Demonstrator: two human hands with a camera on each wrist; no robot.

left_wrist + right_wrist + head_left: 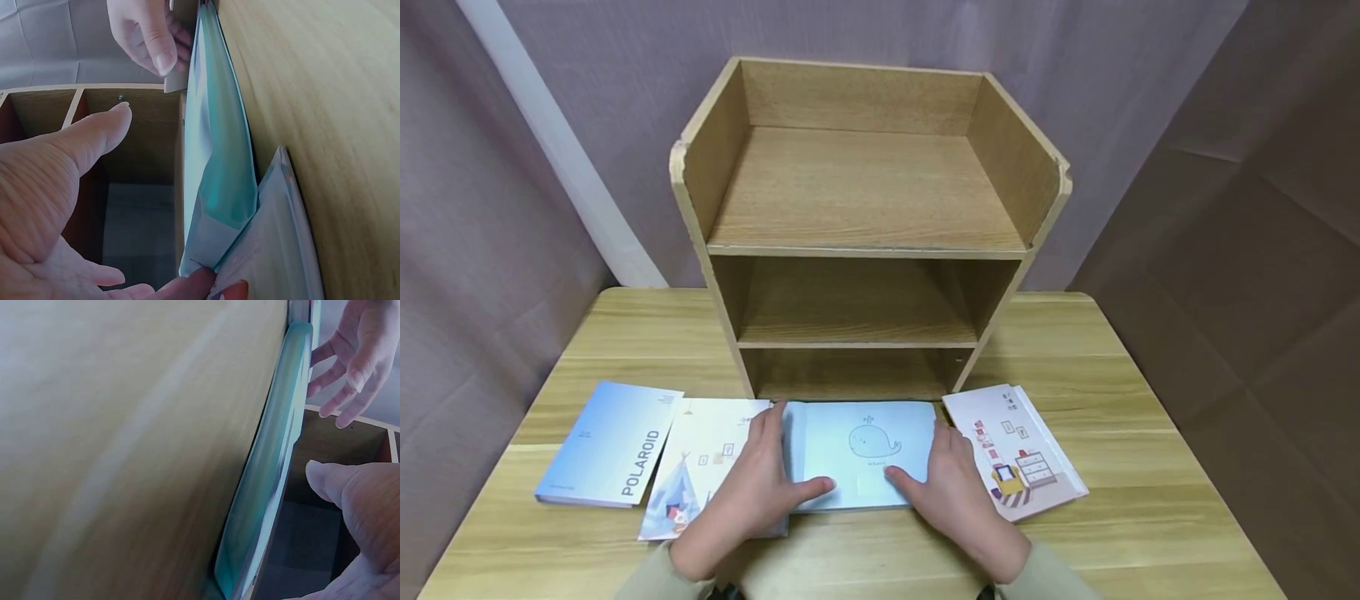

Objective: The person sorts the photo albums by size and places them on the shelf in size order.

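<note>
A light-blue book (820,458) with a whale drawing lies flat on the table, just in front of the wooden shelf. My left hand (767,473) is at its left side, fingertips by the edge and thumb raised over the cover. At the right side my right hand (953,487) has its thumb above the cover too. In the left wrist view, a gap shows between the left thumb and the book (219,169); fingertips meet its lower corner. The right wrist view shows the right thumb apart from the book; its other fingers are mostly hidden.
Left of the whale book lie a white book (711,437) with a tent picture, partly under my left hand, and a blue POLAROID book (606,442). A pale book (1037,437) with a furniture drawing lies right. Behind stands the three-level wooden shelf (865,187) on the table (1150,500).
</note>
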